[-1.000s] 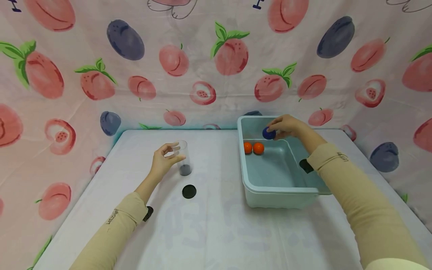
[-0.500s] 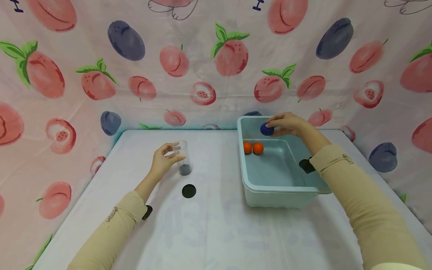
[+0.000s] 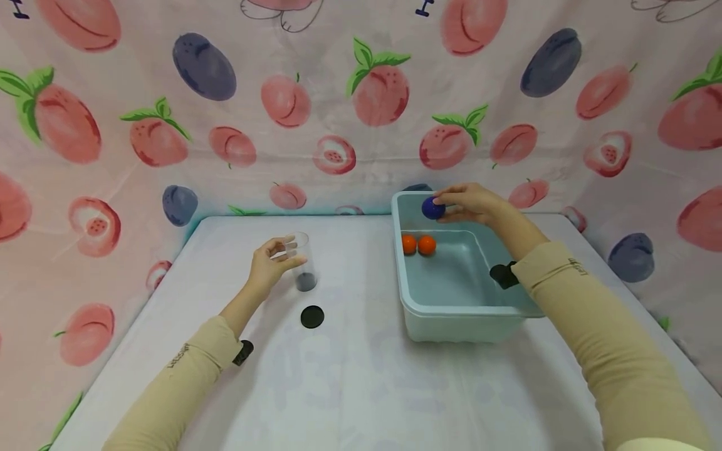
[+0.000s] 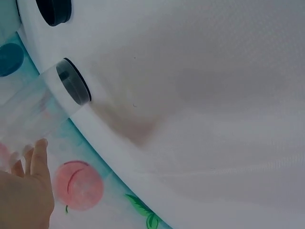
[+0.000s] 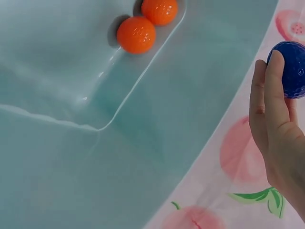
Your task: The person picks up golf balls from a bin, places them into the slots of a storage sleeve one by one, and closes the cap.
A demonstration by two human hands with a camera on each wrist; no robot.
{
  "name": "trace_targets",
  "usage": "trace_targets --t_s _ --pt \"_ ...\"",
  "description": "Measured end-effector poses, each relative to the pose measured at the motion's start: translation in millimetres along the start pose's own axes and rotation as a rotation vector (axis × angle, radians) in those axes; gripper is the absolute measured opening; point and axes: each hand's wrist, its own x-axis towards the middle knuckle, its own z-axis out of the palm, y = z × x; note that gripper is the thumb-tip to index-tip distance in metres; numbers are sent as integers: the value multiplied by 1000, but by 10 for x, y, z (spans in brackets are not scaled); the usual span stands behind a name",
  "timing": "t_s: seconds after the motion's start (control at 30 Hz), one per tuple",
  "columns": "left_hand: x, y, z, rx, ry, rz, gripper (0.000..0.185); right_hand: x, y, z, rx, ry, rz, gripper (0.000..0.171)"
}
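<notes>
Clear cup held upright in the left hand, blue ball pinched over the bin by the right

Nearest, tan sleeves were seen, the left sleeve and the right sleeve, each marked near the cuff with small dark lettering too blurred to be read. On the white table, a round black lid was laid flat.

Just beyond the lid, a clear cup was held by the left hand, its thumb and fingers parted by about the cup's width and curled round the upper part. The cup's long axis was kept about vertical, mouth up and dark base down at the table. No label could be made out on the cup.

Across the table, a pale blue-green bin was placed. Over its far end, a blue ball was gripped at the fingertips of the right hand, the fingers bent only a little. Being round, the ball had no long axis; a tiny mark on it could not be read. Below, one orange ball was set just beside another orange ball on the bin's floor.

Farthest, a fruit-printed cloth was hung, with a dark blue mark shaped like an H at the top.
</notes>
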Motion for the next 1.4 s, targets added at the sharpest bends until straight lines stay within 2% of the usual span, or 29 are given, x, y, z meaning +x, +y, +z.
trace_targets --t_s 0.27,0.57,0.97,1.27,1.4 --pt "-17 51 39 -39 40 9 58 -23 -85 84 82 -4 3 39" --pt "-26 135 110 34 -10 68 59 -66 -181 220 103 -21 13 42" --pt "-51 317 302 57 -54 113 57 -111 -206 316 136 -28 -14 27" --pt "-31 431 485 84 -63 168 57 -112 -249 454 146 -55 0 41" --pt "-46 487 549 81 -61 200 57 -104 -260 542 136 -56 -4 42"
